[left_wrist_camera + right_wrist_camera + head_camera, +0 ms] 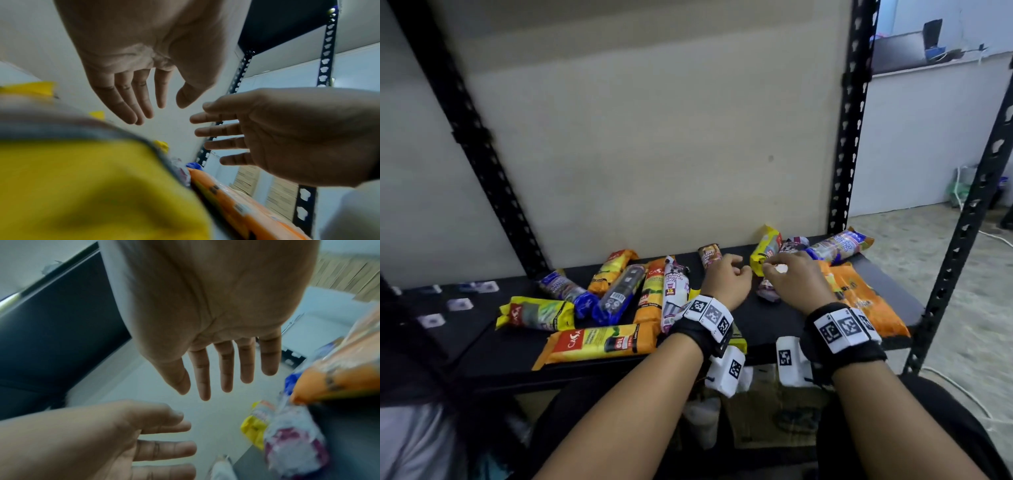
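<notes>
Both of my hands hover side by side over the black shelf board (774,322). My left hand (726,281) is empty, and the left wrist view shows its fingers (131,100) straight and apart. My right hand (791,279) is also empty with spread fingers (226,366). It hangs just above a purple-and-white pack (767,291) (294,443) and close to a yellow pack (765,251) (254,426). A small brown pack (709,255) lies just beyond the left hand. Each wrist view also catches the other hand (277,138) (102,434), open.
Several bag packs litter the shelf: a large orange pack (859,294) at right, a blue-and-purple roll (839,246) behind, a white drawstring pack (674,294), an orange-yellow pack (599,344) at the front edge, and blue rolls (616,294). Black slotted uprights (849,137) frame the shelf.
</notes>
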